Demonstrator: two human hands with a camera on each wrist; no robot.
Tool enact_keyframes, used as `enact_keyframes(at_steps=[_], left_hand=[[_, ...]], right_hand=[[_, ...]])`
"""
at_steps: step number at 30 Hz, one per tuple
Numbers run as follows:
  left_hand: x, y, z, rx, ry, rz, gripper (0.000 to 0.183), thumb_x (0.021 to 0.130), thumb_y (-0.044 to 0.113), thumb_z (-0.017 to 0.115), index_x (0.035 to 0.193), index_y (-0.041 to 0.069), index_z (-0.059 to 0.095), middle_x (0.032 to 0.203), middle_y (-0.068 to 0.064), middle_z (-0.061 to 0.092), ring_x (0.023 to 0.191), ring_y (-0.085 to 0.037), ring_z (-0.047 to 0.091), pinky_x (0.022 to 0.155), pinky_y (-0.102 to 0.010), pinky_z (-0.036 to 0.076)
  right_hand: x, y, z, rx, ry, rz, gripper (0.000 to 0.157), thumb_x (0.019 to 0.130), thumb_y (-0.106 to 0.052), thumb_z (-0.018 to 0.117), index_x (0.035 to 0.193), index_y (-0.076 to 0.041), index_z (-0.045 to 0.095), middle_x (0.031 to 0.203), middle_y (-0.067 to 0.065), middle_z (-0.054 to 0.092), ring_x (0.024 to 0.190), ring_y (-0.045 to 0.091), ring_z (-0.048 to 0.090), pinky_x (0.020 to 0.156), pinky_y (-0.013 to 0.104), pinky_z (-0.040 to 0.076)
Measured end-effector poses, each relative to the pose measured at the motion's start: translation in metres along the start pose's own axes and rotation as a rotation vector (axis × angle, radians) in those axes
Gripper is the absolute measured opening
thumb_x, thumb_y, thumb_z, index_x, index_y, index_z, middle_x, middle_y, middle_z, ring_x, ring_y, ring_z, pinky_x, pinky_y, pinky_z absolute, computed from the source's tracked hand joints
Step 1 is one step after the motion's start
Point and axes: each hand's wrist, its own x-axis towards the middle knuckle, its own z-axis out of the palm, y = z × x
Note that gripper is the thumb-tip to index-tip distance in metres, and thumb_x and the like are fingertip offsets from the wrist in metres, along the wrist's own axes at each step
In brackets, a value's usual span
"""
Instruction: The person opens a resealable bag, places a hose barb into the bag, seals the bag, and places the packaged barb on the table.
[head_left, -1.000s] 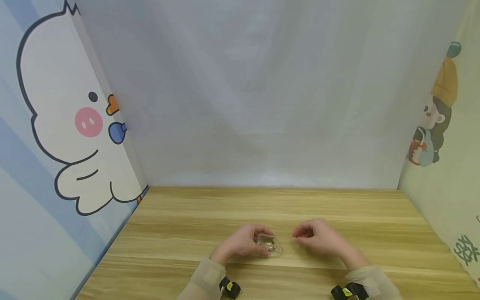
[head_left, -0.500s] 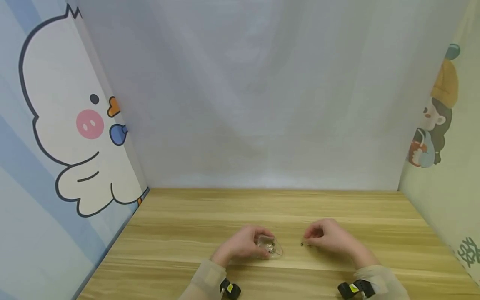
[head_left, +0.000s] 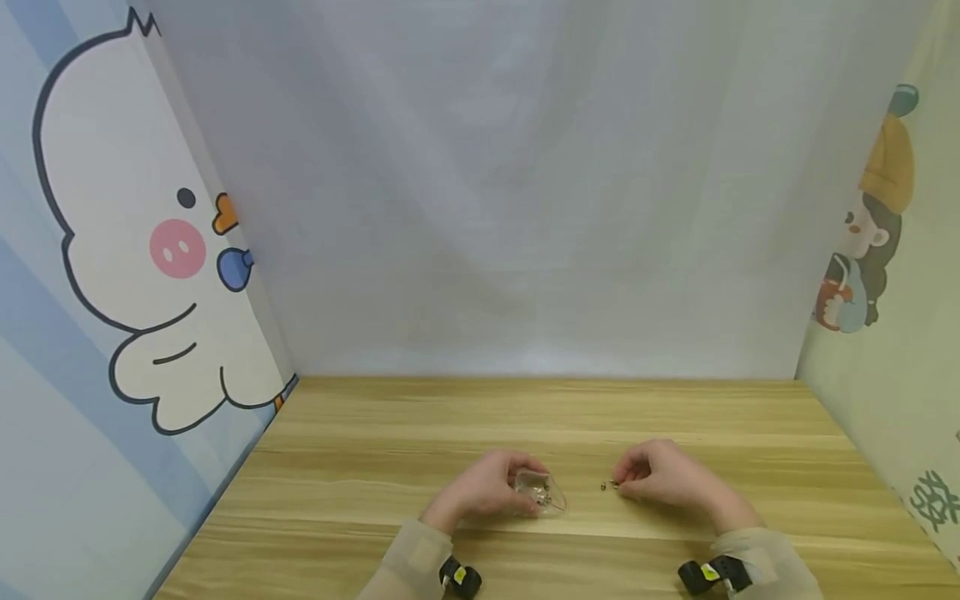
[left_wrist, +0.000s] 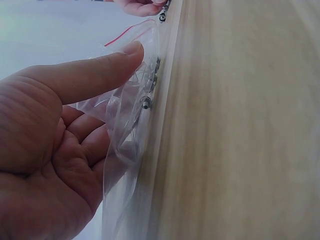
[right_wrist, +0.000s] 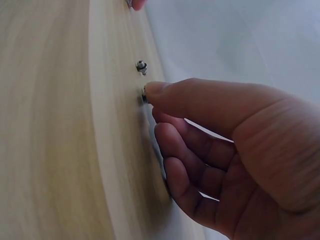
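My left hand (head_left: pixel 491 483) grips a small clear zip bag (left_wrist: pixel 122 135) between thumb and fingers, low over the table. A red seal line runs along the bag's edge, and several small metal parts (left_wrist: pixel 146 103) show at its mouth side. To the right, my right hand (head_left: pixel 663 477) is down at the tabletop, its thumb and forefinger pinching a small metal piece (head_left: pixel 614 484). Just left of those fingertips lies another small metal piece (head_left: pixel 603 486), apart from them; the right wrist view shows this loose piece (right_wrist: pixel 141 66) as rounded and shiny. Their exact kind is too small to tell.
The wood-grain table (head_left: pixel 420 417) ends at a pale grey curtain (head_left: pixel 480 208) behind. A panel with a cartoon duck (head_left: pixel 112 208) stands on the left, a yellowish printed panel (head_left: pixel 885 375) on the right. Each wrist carries a black camera (head_left: pixel 461 577).
My right hand has moved right, away from the bag, and down to the tabletop. A small metal piece now lies beside its fingertips. My left hand and the bag have stayed in place.
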Motion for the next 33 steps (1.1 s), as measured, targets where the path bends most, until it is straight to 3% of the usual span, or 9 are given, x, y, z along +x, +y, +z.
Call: enact_keyframes(at_steps=[33], left_hand=[[0.0011, 0.0001, -0.0008, 0.004, -0.001, 0.001, 0.05, 0.077, 0.015, 0.097, 0.123, 0.022, 0.078, 0.125, 0.007, 0.072, 0.1, -0.009, 0.06, 0.089, -0.033, 0.05]], right_hand=[[-0.0001, 0.0045, 0.001, -0.073, -0.011, -0.004, 0.009, 0.089, -0.009, 0.085, 0.093, -0.009, 0.077, 0.085, -0.008, 0.072, 0.077, 0.005, 0.065, 0.071, 0.026, 0.056]])
